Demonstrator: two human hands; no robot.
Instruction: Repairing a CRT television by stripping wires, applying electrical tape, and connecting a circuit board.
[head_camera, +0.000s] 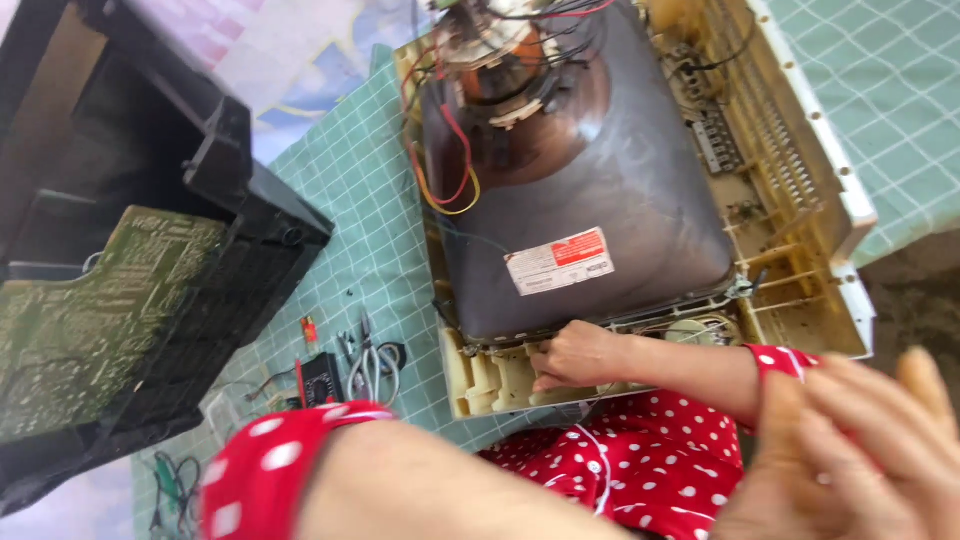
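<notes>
Blurred left hand (860, 450) open-fingered, right hand (578, 355) on cream frame (850, 210) — grip unclear — dusty grey picture tube (640, 190)

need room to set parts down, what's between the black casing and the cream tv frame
In the head view, green grid mat with pliers and a small meter lies between black casing and cream frame.

Dark grey picture tube (600, 190), lying face down inside a yellowed cream plastic front frame (820, 200), neck up with copper coil, red-and-white sticker on its side.
</notes>
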